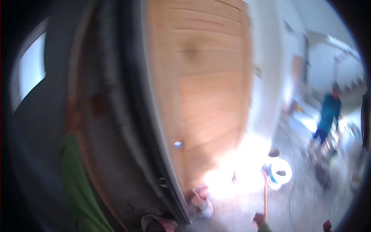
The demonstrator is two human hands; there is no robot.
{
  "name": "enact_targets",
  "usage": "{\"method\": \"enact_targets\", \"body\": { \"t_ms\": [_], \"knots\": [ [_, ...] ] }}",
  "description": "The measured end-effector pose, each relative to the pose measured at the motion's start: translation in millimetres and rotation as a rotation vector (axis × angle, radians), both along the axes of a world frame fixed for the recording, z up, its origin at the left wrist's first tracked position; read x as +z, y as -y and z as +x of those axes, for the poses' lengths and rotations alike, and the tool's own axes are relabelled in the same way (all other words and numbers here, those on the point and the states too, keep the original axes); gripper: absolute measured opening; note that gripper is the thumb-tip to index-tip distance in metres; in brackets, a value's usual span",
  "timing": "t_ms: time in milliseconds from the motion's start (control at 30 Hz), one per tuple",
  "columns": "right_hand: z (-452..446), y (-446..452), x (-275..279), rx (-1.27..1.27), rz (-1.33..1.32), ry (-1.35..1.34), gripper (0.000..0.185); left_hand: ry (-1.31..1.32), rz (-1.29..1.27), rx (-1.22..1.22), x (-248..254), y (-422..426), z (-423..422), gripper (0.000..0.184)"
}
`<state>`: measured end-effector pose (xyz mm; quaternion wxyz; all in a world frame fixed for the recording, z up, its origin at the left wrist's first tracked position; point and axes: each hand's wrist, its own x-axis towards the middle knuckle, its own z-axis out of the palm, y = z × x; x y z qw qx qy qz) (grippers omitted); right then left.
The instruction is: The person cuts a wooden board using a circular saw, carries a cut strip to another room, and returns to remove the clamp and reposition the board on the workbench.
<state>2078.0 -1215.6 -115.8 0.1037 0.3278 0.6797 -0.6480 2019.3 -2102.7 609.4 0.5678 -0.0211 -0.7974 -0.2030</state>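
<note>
My left hand (75, 119), at the end of a green sleeve (79, 181), is raised against a long brownish wooden strip (72, 73) at the left. Motion blur hides how its fingers lie. Low in the view, my right hand (258, 219) is closed at the lower end of a long orange stick (266, 197). The stick's far end reaches the floor beside a white bucket (284, 179); what sits at that end is lost in glare.
A wooden door (212, 100) stands ahead, with bright light at its foot. A reddish-white sack (201, 205) lies by the dark frame, another bag (158, 223) nearer. A person in blue (328, 114) stands at the right among blurred items. Something red (327, 225) shows bottom right.
</note>
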Motion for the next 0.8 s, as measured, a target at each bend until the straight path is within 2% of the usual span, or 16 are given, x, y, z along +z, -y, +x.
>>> {"method": "enact_targets", "body": {
  "t_ms": [33, 100, 133, 200, 233, 267, 300, 367, 400, 467, 600, 633, 667, 700, 767, 800],
  "knots": [
    [28, 11, 43, -0.208, -0.019, 0.166, 0.027, -0.089, -0.033, 0.044, -17, -38, -2, 0.038],
    [80, 7, 46, -0.385, -0.032, 0.299, 0.02, -0.19, -0.038, 0.05, -69, -111, -11, 0.036],
    [107, -7, 34, -0.239, 0.137, 0.453, 0.022, -0.184, -0.006, 0.022, -110, -150, -16, 0.035],
    [168, -45, -46, 0.712, 1.248, 0.252, 0.025, -0.02, 0.1, -0.099, -217, -231, -22, 0.033],
    [199, -55, -105, 0.442, 1.258, 0.237, 0.028, 0.127, 0.157, -0.174, -279, -272, -22, 0.031],
    [214, -50, -56, 0.224, 0.757, 0.42, 0.033, 0.358, 0.197, -0.291, -352, -336, -23, 0.03],
    [226, -29, 39, -0.071, 0.373, 0.634, 0.044, 0.57, 0.241, -0.358, -418, -374, -8, 0.029],
    [262, -43, -13, -0.092, 0.24, 0.679, 0.044, 1.04, 0.289, -0.482, -538, -439, 32, 0.027],
    [277, -47, 5, -0.118, 0.208, 0.713, 0.044, 1.28, 0.294, -0.537, -583, -467, 51, 0.026],
    [276, -40, 81, -0.109, 0.179, 0.776, 0.044, 1.68, 0.331, -0.6, -637, -494, 82, 0.024],
    [313, -98, 22, 0.008, 0.407, 0.622, 0.041, 2.09, 0.367, -0.625, -675, -536, 101, 0.019],
    [319, -116, 20, -0.106, 0.297, 0.724, 0.038, 2.131, 0.371, -0.624, -677, -545, 97, 0.018],
    [298, -136, 68, -0.219, 0.188, 0.819, 0.035, 2.154, 0.377, -0.623, -678, -553, 87, 0.017],
    [299, -153, 67, 0.163, 0.547, 0.692, 0.031, 2.167, 0.389, -0.621, -684, -561, 74, 0.016],
    [290, -185, 75, 0.555, 0.893, 0.543, 0.027, 2.143, 0.43, -0.611, -692, -578, 38, 0.014],
    [275, -192, 98, -0.007, 0.587, 0.487, 0.023, 2.106, 0.46, -0.607, -695, -590, 14, 0.013]
  ]
}}
